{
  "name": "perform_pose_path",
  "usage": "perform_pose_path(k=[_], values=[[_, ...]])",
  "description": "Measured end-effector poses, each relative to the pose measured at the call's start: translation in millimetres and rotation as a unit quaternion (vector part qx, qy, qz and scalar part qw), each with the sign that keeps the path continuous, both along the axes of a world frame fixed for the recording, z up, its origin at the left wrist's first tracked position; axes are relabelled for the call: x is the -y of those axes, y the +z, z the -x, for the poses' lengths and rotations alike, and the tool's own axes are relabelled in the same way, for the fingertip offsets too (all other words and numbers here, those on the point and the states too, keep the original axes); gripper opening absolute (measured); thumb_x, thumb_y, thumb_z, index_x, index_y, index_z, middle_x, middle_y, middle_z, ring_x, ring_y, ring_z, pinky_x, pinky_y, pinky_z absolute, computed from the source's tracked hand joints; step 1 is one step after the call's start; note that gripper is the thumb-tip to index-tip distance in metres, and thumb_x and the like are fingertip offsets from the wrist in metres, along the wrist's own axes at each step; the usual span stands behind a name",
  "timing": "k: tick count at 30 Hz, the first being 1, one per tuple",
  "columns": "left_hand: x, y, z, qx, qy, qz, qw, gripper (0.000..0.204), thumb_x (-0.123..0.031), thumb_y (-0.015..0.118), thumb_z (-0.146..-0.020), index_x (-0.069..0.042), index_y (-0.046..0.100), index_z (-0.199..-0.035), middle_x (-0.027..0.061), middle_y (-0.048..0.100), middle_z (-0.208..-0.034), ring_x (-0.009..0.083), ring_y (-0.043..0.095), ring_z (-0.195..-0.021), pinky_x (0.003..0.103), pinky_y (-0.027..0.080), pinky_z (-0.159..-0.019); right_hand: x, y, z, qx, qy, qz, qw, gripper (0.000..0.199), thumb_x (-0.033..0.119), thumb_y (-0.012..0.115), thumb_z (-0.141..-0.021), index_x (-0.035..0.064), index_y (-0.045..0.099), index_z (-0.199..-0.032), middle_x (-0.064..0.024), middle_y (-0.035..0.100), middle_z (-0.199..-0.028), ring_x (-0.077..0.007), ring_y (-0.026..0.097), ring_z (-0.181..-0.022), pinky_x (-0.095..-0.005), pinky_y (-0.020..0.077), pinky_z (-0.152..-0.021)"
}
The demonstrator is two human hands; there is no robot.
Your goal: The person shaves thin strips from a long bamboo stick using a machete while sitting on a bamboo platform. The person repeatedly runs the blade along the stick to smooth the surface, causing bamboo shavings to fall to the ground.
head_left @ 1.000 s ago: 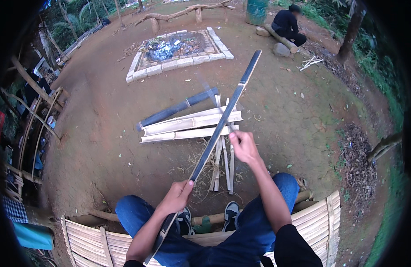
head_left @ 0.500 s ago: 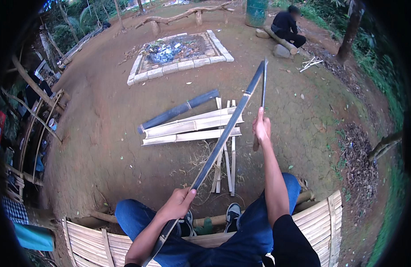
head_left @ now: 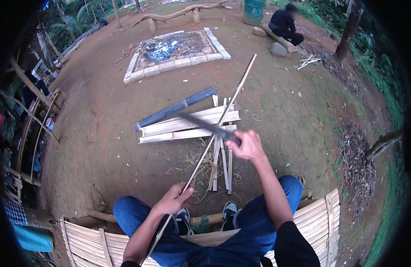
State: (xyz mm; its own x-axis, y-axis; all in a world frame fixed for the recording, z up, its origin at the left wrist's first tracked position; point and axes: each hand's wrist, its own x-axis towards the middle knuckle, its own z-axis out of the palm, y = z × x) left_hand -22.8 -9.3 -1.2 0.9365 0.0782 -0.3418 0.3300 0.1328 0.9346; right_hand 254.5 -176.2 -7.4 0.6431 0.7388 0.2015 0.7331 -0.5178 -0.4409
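Observation:
I sit on a bamboo bench with a long thin bamboo strip [head_left: 223, 111] slanting from my lap up and away to the right. My left hand [head_left: 173, 201] grips the strip near its lower end, above my knees. My right hand [head_left: 248, 145] is closed on the handle of a knife [head_left: 205, 124]. Its dark blade points left and lies across the strip about halfway along. On the ground beyond are split bamboo halves [head_left: 187, 129], a dark round pole [head_left: 174, 109] and a few thin slats [head_left: 223, 167].
The bamboo slat bench [head_left: 90, 240] runs under my legs. A stone-edged square ash pit [head_left: 216, 43] lies farther out. A person [head_left: 283, 22] sits on a log at the back right by a green barrel [head_left: 254, 9]. Bamboo frames [head_left: 32, 115] stand at the left.
My right hand has pulled back from far up the strip toward my body. The knife, upright beside the strip before, now points left across it. My left hand has stayed put.

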Motion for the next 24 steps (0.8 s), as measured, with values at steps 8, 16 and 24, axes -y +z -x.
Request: perform_pose_path(k=[8, 16, 24], values=[[7, -12, 1, 0.064, -0.071, -0.206, 0.974, 0.03, -0.027, 0.054, -0.097, 0.0, 0.052, -0.085, -0.002, 0.041, -0.052, 0.0058, 0.042, -0.049, 0.028, 0.035, -0.044, 19, 19, -37, -0.202, -0.226, -0.068, 0.95, 0.058, 0.055, 0.049, -0.091, 0.0009, 0.069, -0.085, -0.012, 0.059, -0.057, -0.0251, 0.059, -0.056, -0.0438, 0.0494, -0.06], [4, 7, 2, -0.031, -0.03, -0.228, 0.973, 0.027, -0.025, 0.058, -0.095, -0.003, 0.05, -0.081, -0.0036, 0.042, -0.056, 0.0036, 0.04, -0.051, 0.025, 0.032, -0.044, 11, 11, 33, 0.101, 0.143, 0.024, 0.984, 0.062, 0.066, 0.059, -0.077, 0.0052, 0.069, -0.076, -0.0147, 0.06, -0.053, -0.0319, 0.064, -0.051, -0.0447, 0.0543, -0.058], [8, 6, 10, -0.01, -0.083, -0.22, 0.972, 0.024, -0.02, 0.059, -0.094, 0.004, 0.055, -0.089, 0.0039, 0.042, -0.054, 0.0095, 0.039, -0.052, 0.031, 0.034, -0.048, 57, -65, -104, -0.257, -0.398, -0.197, 0.859, 0.075, 0.07, 0.039, -0.09, -0.0006, 0.065, -0.087, -0.0099, 0.057, -0.061, -0.0194, 0.053, -0.05, -0.0398, 0.0451, -0.052]])
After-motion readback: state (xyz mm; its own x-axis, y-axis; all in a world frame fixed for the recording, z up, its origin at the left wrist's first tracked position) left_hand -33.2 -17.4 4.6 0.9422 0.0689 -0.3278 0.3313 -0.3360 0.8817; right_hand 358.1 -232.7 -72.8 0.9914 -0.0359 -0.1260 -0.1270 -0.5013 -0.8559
